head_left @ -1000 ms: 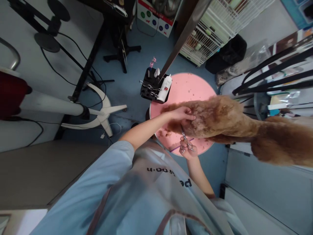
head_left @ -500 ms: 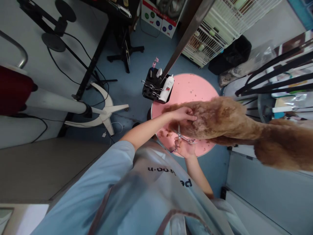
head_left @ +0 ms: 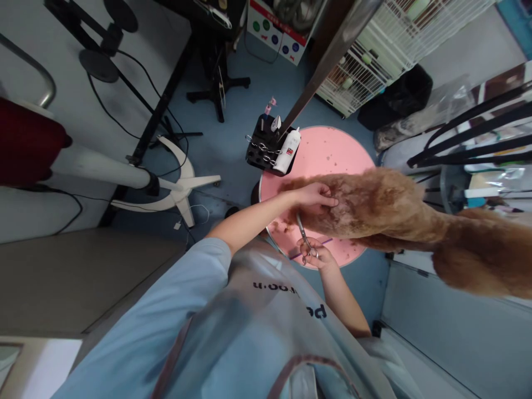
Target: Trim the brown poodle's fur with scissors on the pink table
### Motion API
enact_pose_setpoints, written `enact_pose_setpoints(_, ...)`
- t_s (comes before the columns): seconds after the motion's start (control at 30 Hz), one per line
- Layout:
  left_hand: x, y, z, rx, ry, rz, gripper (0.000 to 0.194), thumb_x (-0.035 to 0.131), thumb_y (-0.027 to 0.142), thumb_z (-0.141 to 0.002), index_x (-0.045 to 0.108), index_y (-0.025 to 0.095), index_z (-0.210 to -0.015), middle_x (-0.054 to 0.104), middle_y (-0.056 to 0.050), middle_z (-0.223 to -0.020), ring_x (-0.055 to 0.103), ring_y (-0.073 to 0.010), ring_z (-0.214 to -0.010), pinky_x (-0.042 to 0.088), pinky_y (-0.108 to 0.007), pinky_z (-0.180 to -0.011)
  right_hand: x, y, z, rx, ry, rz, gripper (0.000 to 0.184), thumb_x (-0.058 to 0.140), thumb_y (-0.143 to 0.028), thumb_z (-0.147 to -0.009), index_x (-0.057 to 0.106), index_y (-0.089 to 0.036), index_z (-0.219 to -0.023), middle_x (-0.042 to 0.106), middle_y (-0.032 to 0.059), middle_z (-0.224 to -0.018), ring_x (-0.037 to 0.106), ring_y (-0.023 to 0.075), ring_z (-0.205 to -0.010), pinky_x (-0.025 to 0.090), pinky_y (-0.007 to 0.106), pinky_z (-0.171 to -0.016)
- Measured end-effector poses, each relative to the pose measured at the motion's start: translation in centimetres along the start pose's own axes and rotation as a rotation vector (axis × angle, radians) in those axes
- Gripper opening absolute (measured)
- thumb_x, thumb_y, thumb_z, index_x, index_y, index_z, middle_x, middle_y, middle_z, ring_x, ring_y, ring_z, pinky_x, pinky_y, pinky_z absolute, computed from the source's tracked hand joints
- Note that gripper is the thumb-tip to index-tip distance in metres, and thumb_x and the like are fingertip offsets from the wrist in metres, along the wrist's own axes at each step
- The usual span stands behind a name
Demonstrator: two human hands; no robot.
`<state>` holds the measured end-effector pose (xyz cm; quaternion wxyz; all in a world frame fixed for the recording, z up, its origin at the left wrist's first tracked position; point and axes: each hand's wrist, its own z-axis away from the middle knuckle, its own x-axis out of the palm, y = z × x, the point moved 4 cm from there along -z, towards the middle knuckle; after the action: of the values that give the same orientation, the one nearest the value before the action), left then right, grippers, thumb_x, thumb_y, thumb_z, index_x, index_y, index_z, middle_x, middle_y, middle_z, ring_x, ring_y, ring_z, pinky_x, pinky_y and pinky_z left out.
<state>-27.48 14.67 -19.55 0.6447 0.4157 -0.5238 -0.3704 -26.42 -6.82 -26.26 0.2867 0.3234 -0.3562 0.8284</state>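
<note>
A brown, curly-coated dog (head_left: 374, 199) stands on a round pink table (head_left: 328, 144) and extends off to the right. My left hand (head_left: 316, 196) is closed at the near end of its body, thumb and fingers pinching the fur. Just below it, my right hand (head_left: 318, 254) holds a pair of grooming scissors (head_left: 304, 233), blades pointing up and slightly left, close to the fur. A thin purple stick (head_left: 295, 256) shows on both sides of the right hand; whether it is held or lies on the table I cannot tell. Cut tufts of fur (head_left: 279, 226) lie on the table.
A black tool holder (head_left: 260, 147) with several scissors and a white bottle (head_left: 286, 151) is fixed to a metal post (head_left: 320, 72) at the table's far left edge. White cages (head_left: 353, 83) and a black bin (head_left: 399, 97) stand behind. A white stand base (head_left: 183, 185) is at left.
My right hand has turned and the scissors have swung more upright, their handles moving down towards the palm. My left hand stays on the fur. The whole view has shifted slightly.
</note>
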Motion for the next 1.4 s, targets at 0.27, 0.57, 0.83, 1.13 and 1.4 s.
enact_pose_setpoints(0.27, -0.1, -0.3, -0.4, 0.026, -0.010, -0.014, 0.053, 0.071, 0.059, -0.059, 0.044, 0.015, -0.068, 0.044, 0.004, -0.065, 0.039, -0.0068, -0.061, 0.027, -0.025, -0.060, -0.7, -0.2, -0.1, 0.102, 0.061, 0.129, 0.041, 0.076, -0.016, -0.063, 0.064, -0.013, -0.102, 0.069, 0.0023, -0.076, 0.066, 0.0130, -0.064, 0.053, 0.022, -0.058)
enact_pose_setpoints(0.57, -0.2, -0.1, -0.2, 0.024, -0.007, -0.004, 0.050, 0.072, 0.055, -0.062, 0.044, 0.015, -0.069, 0.045, 0.003, -0.066, 0.040, -0.0075, -0.063, 0.027, -0.025, -0.061, -0.5, 0.1, -0.6, 0.167, 0.095, 0.212, 0.040, 0.073, -0.011, -0.063, 0.067, -0.014, -0.103, 0.070, 0.0029, -0.077, 0.067, 0.0134, -0.066, 0.053, 0.023, -0.063)
enact_pose_setpoints(0.83, -0.4, 0.3, -0.2, 0.020, -0.022, -0.030, 0.046, 0.073, 0.052, -0.064, 0.046, 0.015, -0.067, 0.046, 0.002, -0.064, 0.040, -0.0079, -0.062, 0.028, -0.025, -0.061, -0.3, 0.3, -1.5, 0.136, 0.184, 0.247, 0.039, 0.071, -0.011, -0.065, 0.067, -0.015, -0.104, 0.071, 0.0042, -0.080, 0.067, 0.0146, -0.070, 0.053, 0.025, -0.065)
enact_pose_setpoints(1.13, -0.5, 0.5, -0.4, 0.010, -0.059, -0.027, 0.048, 0.074, 0.054, -0.062, 0.046, 0.015, -0.066, 0.044, 0.003, -0.062, 0.038, -0.0075, -0.059, 0.025, -0.026, -0.059, 0.8, 1.7, -2.1, 0.086, 0.208, 0.164, 0.041, 0.075, -0.016, -0.065, 0.064, -0.016, -0.105, 0.070, 0.0053, -0.087, 0.065, 0.0123, -0.071, 0.052, 0.023, -0.065)
enact_pose_setpoints(1.4, -0.6, 0.1, -1.0, 0.002, -0.114, -0.050, 0.053, 0.073, 0.060, -0.058, 0.047, 0.015, -0.068, 0.048, 0.002, -0.064, 0.041, -0.0089, -0.061, 0.029, -0.026, -0.060, 1.9, 0.2, -2.3, -0.177, 0.304, -0.023, 0.039, 0.071, -0.035, -0.069, 0.056, -0.021, -0.101, 0.061, -0.0010, -0.080, 0.059, 0.0119, -0.066, 0.051, 0.027, -0.065)
